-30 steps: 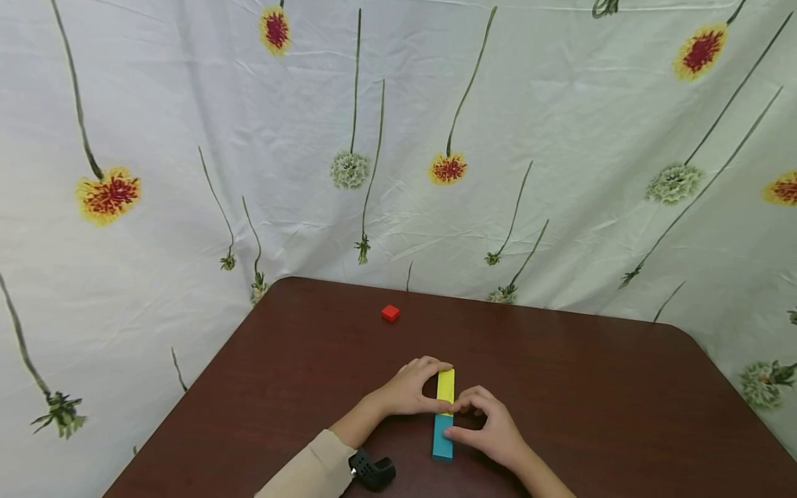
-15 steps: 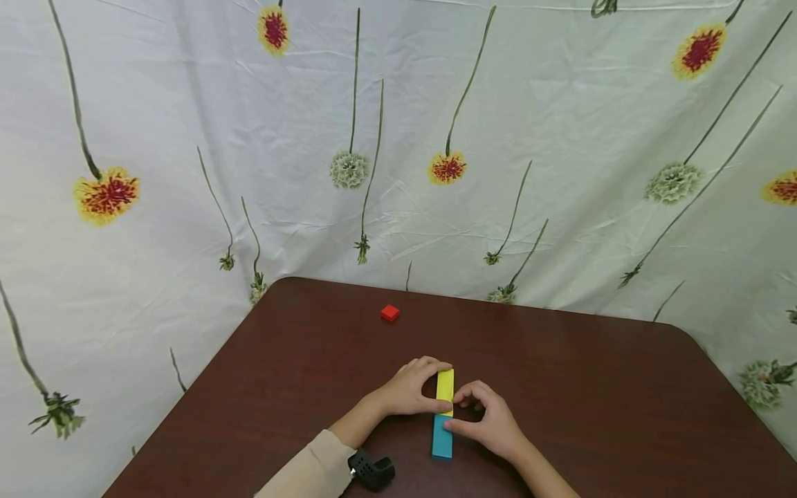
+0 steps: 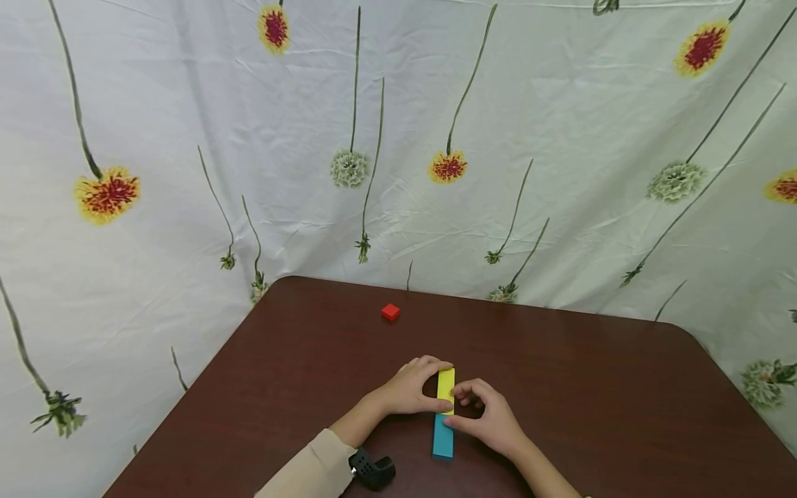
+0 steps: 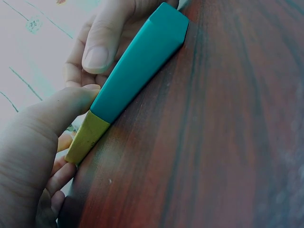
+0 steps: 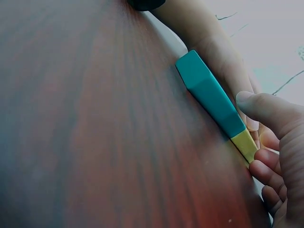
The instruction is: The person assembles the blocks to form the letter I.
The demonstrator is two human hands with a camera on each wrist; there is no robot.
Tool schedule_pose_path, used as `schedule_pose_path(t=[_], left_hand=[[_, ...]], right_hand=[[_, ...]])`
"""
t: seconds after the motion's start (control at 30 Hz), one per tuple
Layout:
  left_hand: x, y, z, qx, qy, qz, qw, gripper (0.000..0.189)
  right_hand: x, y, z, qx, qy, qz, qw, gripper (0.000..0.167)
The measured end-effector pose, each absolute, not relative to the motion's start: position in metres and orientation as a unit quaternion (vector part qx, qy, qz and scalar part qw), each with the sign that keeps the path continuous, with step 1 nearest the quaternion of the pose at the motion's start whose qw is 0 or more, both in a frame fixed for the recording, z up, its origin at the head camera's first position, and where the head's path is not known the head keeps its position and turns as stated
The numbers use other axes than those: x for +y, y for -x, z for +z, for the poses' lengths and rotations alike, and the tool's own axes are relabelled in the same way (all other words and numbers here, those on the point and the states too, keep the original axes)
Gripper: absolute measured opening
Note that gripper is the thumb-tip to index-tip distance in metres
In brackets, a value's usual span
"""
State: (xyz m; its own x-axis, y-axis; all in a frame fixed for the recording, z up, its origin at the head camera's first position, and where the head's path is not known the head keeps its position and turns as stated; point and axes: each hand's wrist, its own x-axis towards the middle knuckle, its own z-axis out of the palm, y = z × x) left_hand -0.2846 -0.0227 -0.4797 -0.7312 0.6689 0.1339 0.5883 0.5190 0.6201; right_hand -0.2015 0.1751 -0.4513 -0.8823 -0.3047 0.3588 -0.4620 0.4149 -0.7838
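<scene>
A yellow rectangular block (image 3: pixel 445 384) and a teal rectangular block (image 3: pixel 443 443) lie end to end in a straight line on the dark wooden table. My left hand (image 3: pixel 407 389) spans the yellow block, its thumb by the seam between the blocks and its fingers at the far end. In the left wrist view the teal block (image 4: pixel 142 64) runs up past my left thumb (image 4: pixel 78 102). On the other side, my right hand (image 3: pixel 488 417) has loosely bent fingers at the yellow block's right side. Its thumb (image 5: pixel 259 107) reaches over the teal block's edge near the seam.
A small red square block (image 3: pixel 390 312) lies toward the back of the brown table (image 3: pixel 591 387). Behind the table hangs a white flower-print cloth (image 3: pixel 560 124). A black device (image 3: pixel 373 472) is strapped to my left wrist.
My right hand has shifted slightly away from me along the blocks, its thumb sliding up the teal block toward the seam and its fingers up the yellow block's side. The left hand stays put.
</scene>
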Motion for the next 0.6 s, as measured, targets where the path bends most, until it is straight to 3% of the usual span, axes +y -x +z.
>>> schedule_pose_path(t=[0.27, 0.6], left_hand=[[-0.0231, 0.2841, -0.4795, 0.871, -0.362, 0.327, 0.057, 0.071], [-0.0233, 0.283, -0.4771, 0.871, -0.361, 0.327, 0.058, 0.072]], right_hand=[[0.1739, 0.2058, -0.4498, -0.843, -0.209, 0.492, 0.06, 0.032], [0.1747, 0.208, -0.457, -0.846, -0.23, 0.476, 0.074, 0.037]])
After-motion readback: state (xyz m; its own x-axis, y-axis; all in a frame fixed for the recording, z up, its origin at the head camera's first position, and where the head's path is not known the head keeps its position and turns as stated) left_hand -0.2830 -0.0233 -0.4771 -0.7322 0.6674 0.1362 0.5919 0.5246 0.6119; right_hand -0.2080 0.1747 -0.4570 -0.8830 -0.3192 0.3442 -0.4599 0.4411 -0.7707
